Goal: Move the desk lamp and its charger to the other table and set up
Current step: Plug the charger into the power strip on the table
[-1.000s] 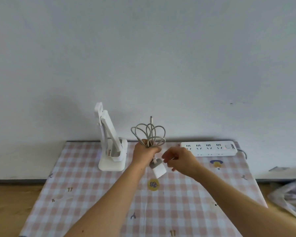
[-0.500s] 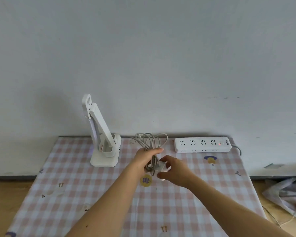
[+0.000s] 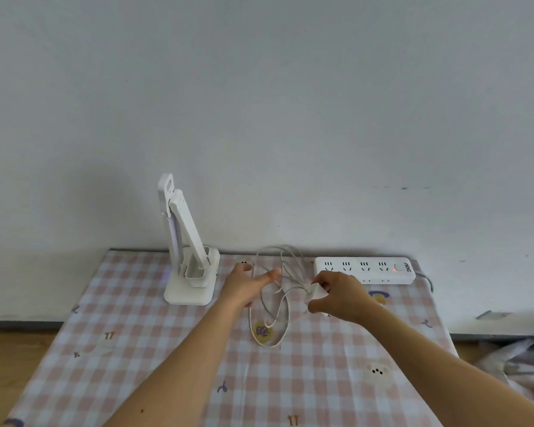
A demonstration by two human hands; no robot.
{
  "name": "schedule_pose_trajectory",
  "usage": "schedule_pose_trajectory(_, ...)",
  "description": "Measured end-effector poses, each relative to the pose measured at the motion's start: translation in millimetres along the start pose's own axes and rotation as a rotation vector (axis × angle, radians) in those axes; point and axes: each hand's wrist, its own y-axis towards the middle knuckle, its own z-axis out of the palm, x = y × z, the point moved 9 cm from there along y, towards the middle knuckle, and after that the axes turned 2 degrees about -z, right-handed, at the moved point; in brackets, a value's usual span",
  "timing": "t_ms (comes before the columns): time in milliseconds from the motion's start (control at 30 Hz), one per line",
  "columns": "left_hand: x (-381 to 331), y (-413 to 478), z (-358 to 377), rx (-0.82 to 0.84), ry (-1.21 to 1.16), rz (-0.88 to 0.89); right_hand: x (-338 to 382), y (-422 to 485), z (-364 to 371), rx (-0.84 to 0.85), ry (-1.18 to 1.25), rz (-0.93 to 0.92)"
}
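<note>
The desk lamp (image 3: 188, 257) stands left of centre in the frame, on the far part of the table (image 3: 111, 359). It is white, with a flat rectangular base, a small open cup on the base, and two slim arms folded against each other, rising upright with a slight tilt. The charger (image 3: 317, 291) is a small white block at frame centre-right, with a pale grey cable (image 3: 272, 322) attached. The cable spreads in loose loops: some rise toward the far table edge, and one long loop lies on the cloth nearer the camera, around a round printed motif.

The right hand (image 3: 339, 295) pinches the charger block between thumb and fingers, closed firmly on it. The left hand (image 3: 247, 285) is spread open, fingers extended, with cable loops crossing over or around the fingers; whether it grips any strand cannot be told.

A white power strip (image 3: 364, 270) lies along the far right edge of the table, just beyond the right hand, with a red indicator lit near its right end. Its own lead runs off the right table edge.

The table carries a pink and white checked cloth and its far edge meets the wall (image 3: 259, 103). The lower half of the cloth holds only the forearms and the one loop. Wooden floor shows at lower left, and crumpled pale material lies on the floor at lower right.
</note>
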Motion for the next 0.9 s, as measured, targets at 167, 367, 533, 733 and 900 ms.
schedule_pose_trajectory(167, -23, -2, -13, -0.153, 0.055, 0.203, 5, 5, -22, -0.052, 0.048, 0.006)
schedule_pose_trajectory(367, -56, -11, -4, -0.160, 0.049, 0.380, -2, 2, -52, -0.127, 0.192, 0.035)
schedule_pose_trajectory(533, -76, -15, 28, -0.081, 0.058, 0.453, -10, -3, -70, -0.135, 0.502, 0.075)
schedule_pose_trajectory(733, -93, -17, 70, 0.029, 0.169, 0.506, -8, -10, -89, -0.118, 0.804, 0.099)
schedule_pose_trajectory(900, -108, -18, 81, 0.055, 0.080, 0.514, 7, -7, -110, -0.051, 0.965, 0.040)
